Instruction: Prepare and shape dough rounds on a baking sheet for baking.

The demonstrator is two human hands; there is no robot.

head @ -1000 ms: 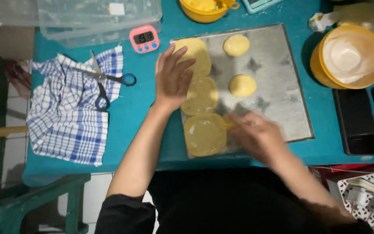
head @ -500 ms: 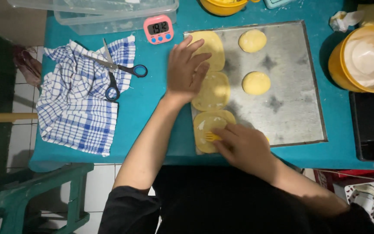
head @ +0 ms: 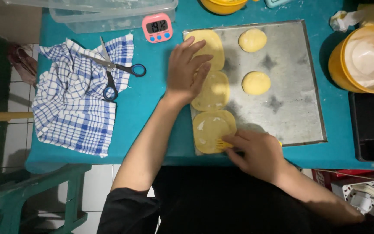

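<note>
On a metal baking tray (head: 295, 86), the left hand (head: 187, 71) lay flat, fingers spread, on flattened dough (head: 213, 89); the right hand (head: 256, 154) gripped a yellow fork (head: 222, 144) at the tray's near edge

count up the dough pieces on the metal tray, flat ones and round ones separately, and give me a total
Flat folded pieces: 3
Round balls: 2
Total on the tray: 5
</note>
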